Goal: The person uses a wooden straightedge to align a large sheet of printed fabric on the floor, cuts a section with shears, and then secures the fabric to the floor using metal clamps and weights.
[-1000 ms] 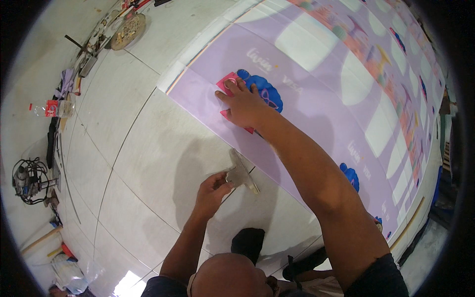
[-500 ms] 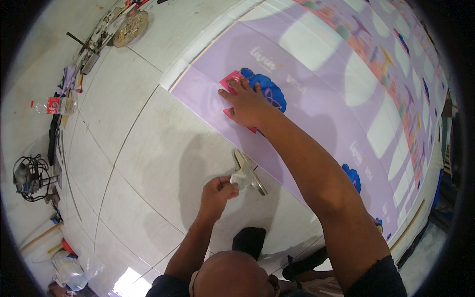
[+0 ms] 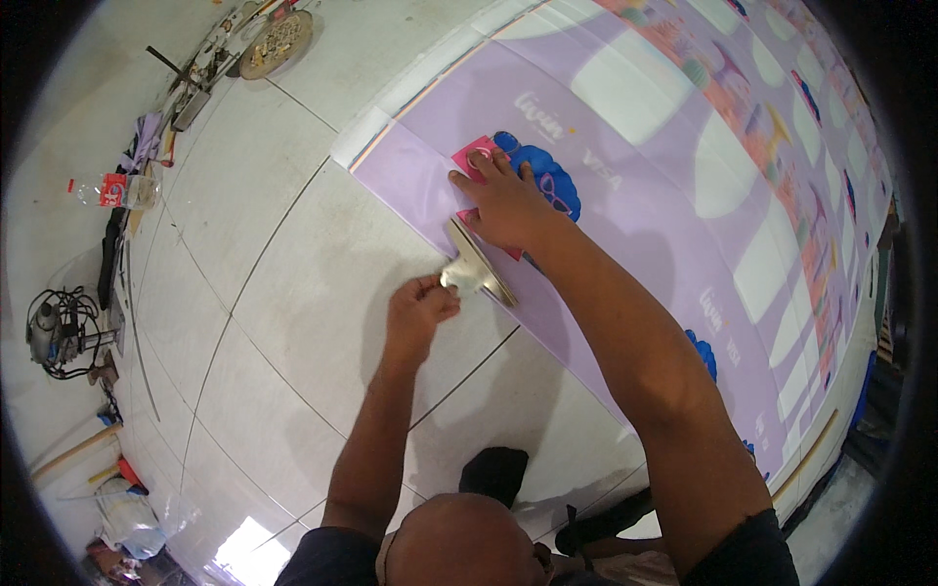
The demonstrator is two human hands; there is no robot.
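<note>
My left hand (image 3: 418, 313) pinches the handle end of a wide silver bulldog clip (image 3: 479, 270). The clip's long jaw lies over the near left edge of a large printed sheet (image 3: 410, 168), lilac with white shapes. Whether the jaw grips the sheet, I cannot tell. Just beyond the clip, my right hand (image 3: 508, 207) rests flat on the sheet with its fingers spread. It partly covers a pink and blue printed figure (image 3: 547, 181).
Pale tiles make up the floor (image 3: 283, 283). Along the left wall stand a clear plastic bottle (image 3: 137, 190), a corded tool (image 3: 61, 334) and a bagged bundle (image 3: 132, 518). A round dish of bits (image 3: 277, 47) sits at the far left. A dark-socked foot (image 3: 493, 474) is near me.
My left hand has carried the clip forward from over the tiles onto the sheet's edge. My right hand stays on the same printed figure. The view has shifted slightly.
</note>
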